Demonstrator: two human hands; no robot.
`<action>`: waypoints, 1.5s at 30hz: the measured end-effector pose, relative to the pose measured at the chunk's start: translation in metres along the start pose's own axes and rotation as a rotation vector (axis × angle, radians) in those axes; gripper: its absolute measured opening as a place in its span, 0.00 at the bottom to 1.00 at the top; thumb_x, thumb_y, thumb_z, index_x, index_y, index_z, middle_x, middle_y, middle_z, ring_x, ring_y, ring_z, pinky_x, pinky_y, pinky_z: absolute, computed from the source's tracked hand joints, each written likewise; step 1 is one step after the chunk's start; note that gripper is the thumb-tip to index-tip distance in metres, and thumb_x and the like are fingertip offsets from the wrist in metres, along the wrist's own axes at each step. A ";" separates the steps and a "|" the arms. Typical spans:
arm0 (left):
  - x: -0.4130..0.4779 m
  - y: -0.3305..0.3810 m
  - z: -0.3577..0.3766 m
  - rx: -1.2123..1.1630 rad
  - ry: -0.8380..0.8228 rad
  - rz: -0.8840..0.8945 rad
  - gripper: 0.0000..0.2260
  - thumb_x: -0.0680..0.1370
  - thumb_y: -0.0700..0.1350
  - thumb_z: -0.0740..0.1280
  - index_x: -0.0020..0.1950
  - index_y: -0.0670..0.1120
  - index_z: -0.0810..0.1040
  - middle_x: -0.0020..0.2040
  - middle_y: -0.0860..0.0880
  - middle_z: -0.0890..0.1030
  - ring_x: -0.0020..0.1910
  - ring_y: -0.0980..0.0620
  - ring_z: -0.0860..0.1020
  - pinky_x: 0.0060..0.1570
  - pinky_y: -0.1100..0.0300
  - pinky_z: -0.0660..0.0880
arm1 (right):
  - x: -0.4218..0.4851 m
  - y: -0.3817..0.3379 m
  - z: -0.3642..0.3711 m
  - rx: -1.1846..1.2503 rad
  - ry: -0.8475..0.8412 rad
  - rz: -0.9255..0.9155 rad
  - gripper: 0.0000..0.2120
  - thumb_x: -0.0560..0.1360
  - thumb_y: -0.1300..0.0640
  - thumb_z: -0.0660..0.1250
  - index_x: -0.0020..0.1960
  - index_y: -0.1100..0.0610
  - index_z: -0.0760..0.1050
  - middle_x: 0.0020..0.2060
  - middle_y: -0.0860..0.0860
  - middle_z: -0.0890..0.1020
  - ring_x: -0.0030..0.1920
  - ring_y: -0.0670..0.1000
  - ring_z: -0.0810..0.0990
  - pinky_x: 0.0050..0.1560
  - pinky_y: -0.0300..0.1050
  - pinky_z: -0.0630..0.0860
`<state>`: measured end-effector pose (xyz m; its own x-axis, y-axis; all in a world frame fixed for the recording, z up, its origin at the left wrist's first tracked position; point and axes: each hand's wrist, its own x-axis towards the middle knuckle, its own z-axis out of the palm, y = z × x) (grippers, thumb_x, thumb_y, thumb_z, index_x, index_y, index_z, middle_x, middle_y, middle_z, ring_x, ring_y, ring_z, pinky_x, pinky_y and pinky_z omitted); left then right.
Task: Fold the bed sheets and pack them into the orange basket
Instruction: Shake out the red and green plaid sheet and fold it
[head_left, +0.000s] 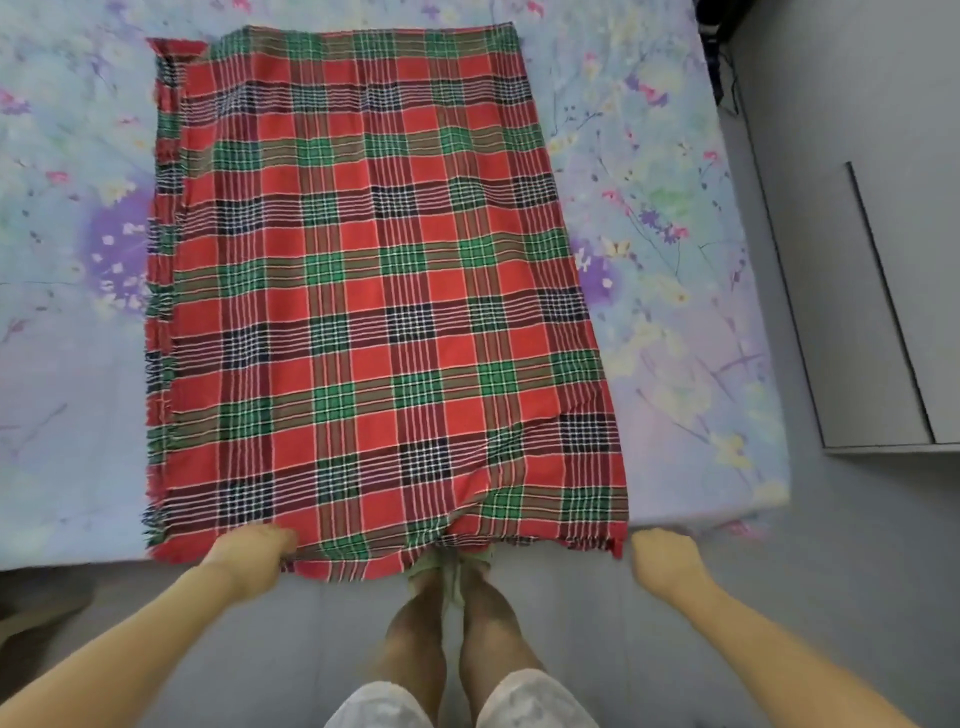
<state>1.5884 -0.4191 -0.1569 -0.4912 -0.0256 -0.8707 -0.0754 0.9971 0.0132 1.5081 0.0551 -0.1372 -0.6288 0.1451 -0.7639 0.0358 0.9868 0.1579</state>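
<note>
A red, green and dark-blue plaid sheet (374, 291) lies flat on the bed as a long rectangle, its fringed layered edges showing along the left side. Its near edge hangs slightly over the bed's front. My left hand (249, 558) grips that near edge close to the left corner. My right hand (667, 558) is curled just off the near right corner, beside the red fringe, and looks apart from the cloth. The orange basket is not in view.
The bed carries a pale blue and purple floral cover (675, 291). A grey cabinet or wardrobe (883, 260) stands along the right. My legs and feet (452, 613) stand on the grey floor against the bed's front edge.
</note>
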 end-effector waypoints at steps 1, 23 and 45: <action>0.001 0.016 -0.011 0.093 -0.021 0.014 0.15 0.75 0.41 0.59 0.60 0.53 0.74 0.57 0.52 0.79 0.57 0.50 0.77 0.52 0.60 0.72 | 0.008 -0.006 0.009 0.151 -0.025 0.095 0.13 0.78 0.57 0.57 0.59 0.57 0.75 0.57 0.54 0.80 0.58 0.55 0.78 0.55 0.47 0.74; 0.109 0.135 0.010 0.475 0.282 0.100 0.55 0.70 0.67 0.66 0.70 0.49 0.22 0.76 0.39 0.48 0.74 0.37 0.50 0.66 0.46 0.68 | 0.090 0.044 0.110 1.203 0.161 0.609 0.18 0.73 0.57 0.71 0.27 0.60 0.71 0.31 0.61 0.77 0.33 0.54 0.73 0.37 0.52 0.73; 0.094 0.025 -0.083 -0.425 0.537 -0.242 0.18 0.77 0.46 0.64 0.66 0.41 0.73 0.59 0.39 0.74 0.58 0.39 0.72 0.60 0.50 0.67 | 0.108 -0.248 -0.124 0.230 0.472 -0.561 0.13 0.77 0.59 0.61 0.61 0.58 0.73 0.57 0.54 0.77 0.58 0.55 0.73 0.57 0.48 0.72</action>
<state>1.4681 -0.4028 -0.1973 -0.7682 -0.3827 -0.5133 -0.5128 0.8478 0.1353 1.3356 -0.1830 -0.1812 -0.8634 -0.3767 -0.3355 -0.2582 0.9014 -0.3477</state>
